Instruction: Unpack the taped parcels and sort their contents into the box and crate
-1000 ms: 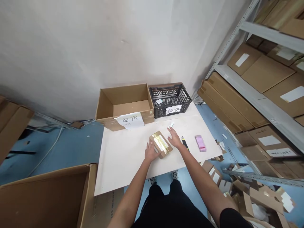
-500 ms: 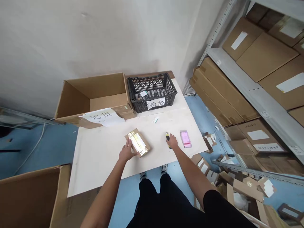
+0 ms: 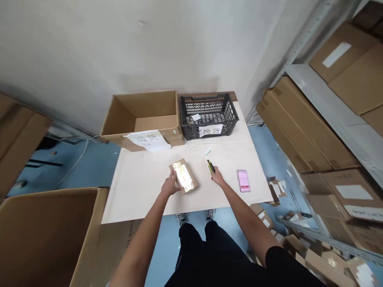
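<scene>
A small brown cardboard box (image 3: 184,175) lies on the white-topped table, with a white label and shiny tape on its upper face. My left hand (image 3: 170,185) grips its left side, fingers at the far part and thumb at the near corner. To the right of the box, my right hand (image 3: 217,175) is closed around a yellow-and-black utility knife (image 3: 211,166). The knife's front end points away from me; I cannot tell whether the blade is out. A pink phone-like item (image 3: 243,180), partly pixelated, rests right of that hand.
At the table's back stand a large open cardboard box (image 3: 176,137) with a paper sign and a black plastic crate (image 3: 191,133). A small white-and-green piece (image 3: 207,151) lies before the crate. Another open carton (image 3: 101,199) is at left; shelves with cartons (image 3: 308,123) stand at right.
My right hand has the utility knife lifted and turned, its front end now angled away to the left. My left hand stays on the small box. The view has shifted left.
</scene>
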`<action>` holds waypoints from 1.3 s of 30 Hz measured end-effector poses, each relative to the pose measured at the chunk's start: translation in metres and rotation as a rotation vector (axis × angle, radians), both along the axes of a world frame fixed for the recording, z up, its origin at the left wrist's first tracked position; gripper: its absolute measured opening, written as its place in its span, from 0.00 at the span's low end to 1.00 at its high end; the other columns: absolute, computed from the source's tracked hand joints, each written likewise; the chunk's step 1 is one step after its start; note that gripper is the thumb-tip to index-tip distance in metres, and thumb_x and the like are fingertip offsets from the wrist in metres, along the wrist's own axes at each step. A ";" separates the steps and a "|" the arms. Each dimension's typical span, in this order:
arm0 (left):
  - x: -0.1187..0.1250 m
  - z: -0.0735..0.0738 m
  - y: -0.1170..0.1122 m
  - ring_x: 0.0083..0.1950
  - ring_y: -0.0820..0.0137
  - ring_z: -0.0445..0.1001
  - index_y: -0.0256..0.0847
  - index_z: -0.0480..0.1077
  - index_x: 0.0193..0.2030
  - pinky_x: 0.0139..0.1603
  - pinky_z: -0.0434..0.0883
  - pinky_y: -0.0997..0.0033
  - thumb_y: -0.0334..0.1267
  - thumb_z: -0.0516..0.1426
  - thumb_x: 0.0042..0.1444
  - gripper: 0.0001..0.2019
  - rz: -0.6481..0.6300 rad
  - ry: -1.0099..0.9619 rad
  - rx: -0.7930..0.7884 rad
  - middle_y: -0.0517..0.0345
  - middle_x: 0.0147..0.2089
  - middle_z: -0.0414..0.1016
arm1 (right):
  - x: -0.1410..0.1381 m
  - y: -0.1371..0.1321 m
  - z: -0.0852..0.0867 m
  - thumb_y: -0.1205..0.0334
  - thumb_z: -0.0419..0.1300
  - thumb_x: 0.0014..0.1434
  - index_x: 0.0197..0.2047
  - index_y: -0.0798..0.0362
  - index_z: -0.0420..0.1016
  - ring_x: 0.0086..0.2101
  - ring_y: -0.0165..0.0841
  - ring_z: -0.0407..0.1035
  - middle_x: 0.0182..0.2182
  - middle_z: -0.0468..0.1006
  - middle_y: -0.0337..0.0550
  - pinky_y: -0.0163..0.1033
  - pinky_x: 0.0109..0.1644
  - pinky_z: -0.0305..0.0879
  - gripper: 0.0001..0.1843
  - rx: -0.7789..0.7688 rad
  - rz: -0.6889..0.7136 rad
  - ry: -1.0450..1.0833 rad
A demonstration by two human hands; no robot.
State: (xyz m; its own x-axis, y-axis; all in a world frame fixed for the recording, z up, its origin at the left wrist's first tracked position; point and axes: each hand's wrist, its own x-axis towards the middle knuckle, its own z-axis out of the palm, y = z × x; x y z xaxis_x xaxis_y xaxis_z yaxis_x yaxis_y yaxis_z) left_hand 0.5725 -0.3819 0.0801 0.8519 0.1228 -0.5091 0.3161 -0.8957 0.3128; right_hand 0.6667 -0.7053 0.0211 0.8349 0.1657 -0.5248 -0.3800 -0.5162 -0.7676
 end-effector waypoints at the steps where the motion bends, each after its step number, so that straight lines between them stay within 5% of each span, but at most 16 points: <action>1: -0.001 0.002 -0.003 0.70 0.41 0.64 0.45 0.41 0.80 0.62 0.69 0.55 0.58 0.70 0.41 0.64 0.018 -0.016 -0.014 0.43 0.82 0.33 | 0.003 0.015 0.012 0.56 0.53 0.66 0.70 0.46 0.57 0.26 0.34 0.74 0.32 0.79 0.35 0.40 0.38 0.72 0.30 0.047 0.040 -0.047; 4: -0.003 0.007 -0.010 0.70 0.40 0.63 0.45 0.45 0.79 0.62 0.69 0.54 0.55 0.73 0.36 0.65 0.094 -0.031 -0.071 0.43 0.82 0.34 | 0.005 0.069 0.051 0.55 0.53 0.68 0.73 0.44 0.56 0.32 0.37 0.77 0.38 0.82 0.39 0.41 0.44 0.72 0.32 0.096 0.194 -0.265; 7: -0.004 0.011 -0.014 0.69 0.41 0.63 0.47 0.45 0.79 0.61 0.70 0.55 0.54 0.73 0.35 0.66 0.149 -0.026 -0.073 0.47 0.83 0.32 | 0.001 0.121 0.082 0.60 0.52 0.69 0.74 0.42 0.57 0.48 0.39 0.76 0.52 0.81 0.42 0.41 0.54 0.69 0.31 -0.017 0.348 -0.409; 13: -0.008 0.019 -0.014 0.72 0.43 0.58 0.53 0.32 0.80 0.61 0.70 0.51 0.57 0.67 0.46 0.63 -0.027 0.089 0.077 0.58 0.83 0.27 | -0.013 0.184 0.098 0.63 0.48 0.72 0.74 0.44 0.55 0.53 0.39 0.74 0.61 0.75 0.46 0.39 0.54 0.65 0.29 -0.359 0.549 -0.346; 17: -0.008 0.019 -0.011 0.74 0.42 0.53 0.54 0.33 0.80 0.63 0.68 0.48 0.58 0.66 0.48 0.61 -0.075 0.059 0.076 0.57 0.83 0.31 | -0.025 0.198 0.098 0.58 0.49 0.73 0.76 0.45 0.51 0.49 0.43 0.76 0.56 0.78 0.53 0.41 0.49 0.65 0.31 -0.550 0.546 -0.290; 25: -0.001 0.010 -0.007 0.80 0.42 0.39 0.42 0.35 0.80 0.70 0.60 0.47 0.66 0.64 0.47 0.63 -0.175 -0.007 0.100 0.42 0.82 0.40 | -0.031 0.209 0.108 0.61 0.51 0.71 0.75 0.47 0.53 0.49 0.44 0.76 0.52 0.79 0.54 0.41 0.49 0.65 0.31 -0.634 0.527 -0.267; 31: -0.001 0.004 -0.004 0.80 0.40 0.38 0.41 0.36 0.80 0.71 0.60 0.46 0.66 0.66 0.45 0.65 -0.170 -0.003 0.105 0.44 0.82 0.37 | -0.034 0.208 0.113 0.65 0.55 0.68 0.76 0.47 0.53 0.49 0.44 0.76 0.51 0.81 0.53 0.40 0.49 0.65 0.36 -0.683 0.549 -0.249; 39: -0.006 0.001 0.002 0.79 0.39 0.39 0.50 0.29 0.80 0.67 0.64 0.46 0.65 0.65 0.46 0.65 -0.160 0.033 0.071 0.58 0.82 0.20 | -0.038 0.211 0.124 0.70 0.57 0.63 0.76 0.46 0.51 0.48 0.44 0.77 0.49 0.81 0.52 0.39 0.43 0.65 0.41 -0.707 0.596 -0.176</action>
State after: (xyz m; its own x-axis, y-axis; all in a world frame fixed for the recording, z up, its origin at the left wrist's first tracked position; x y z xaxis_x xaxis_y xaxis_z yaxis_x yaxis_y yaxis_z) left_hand 0.5665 -0.3796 0.0807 0.8464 0.0236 -0.5320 0.1767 -0.9549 0.2388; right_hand 0.6291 -0.4945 0.1450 0.7924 0.2821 -0.5408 0.1885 -0.9565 -0.2227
